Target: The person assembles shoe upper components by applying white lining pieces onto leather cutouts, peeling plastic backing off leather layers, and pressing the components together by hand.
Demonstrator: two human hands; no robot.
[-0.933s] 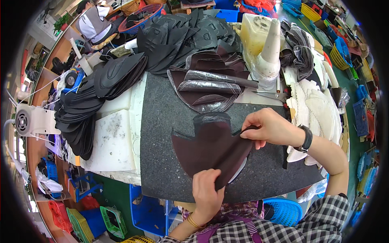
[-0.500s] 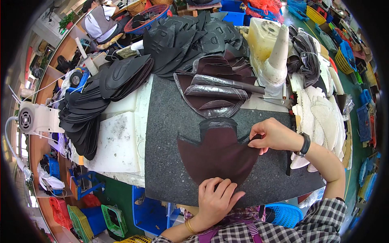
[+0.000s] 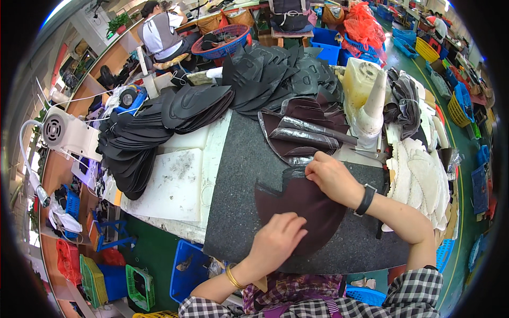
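A dark maroon cut piece, like a fabric or leather shoe part, with black edging along its top, lies on a dark grey board. At the top tab, the fingers of my right hand are pinched together on the black edging, partly covering it. My left hand rests at the piece's lower left edge, its fingers stretched out and holding nothing. Just beyond lies an overlapping pile of maroon pieces with shiny rolled edges.
Stacks of black cut pieces line the left and back beside a stained white board. A yellowish container, a white cone, a pointed metal tool and white pieces stand or lie right. Another person sits far left.
My right hand has moved from the piece's right corner up and left to its top tab. My left hand's fingers have straightened near the lower edge. The whole view has shifted.
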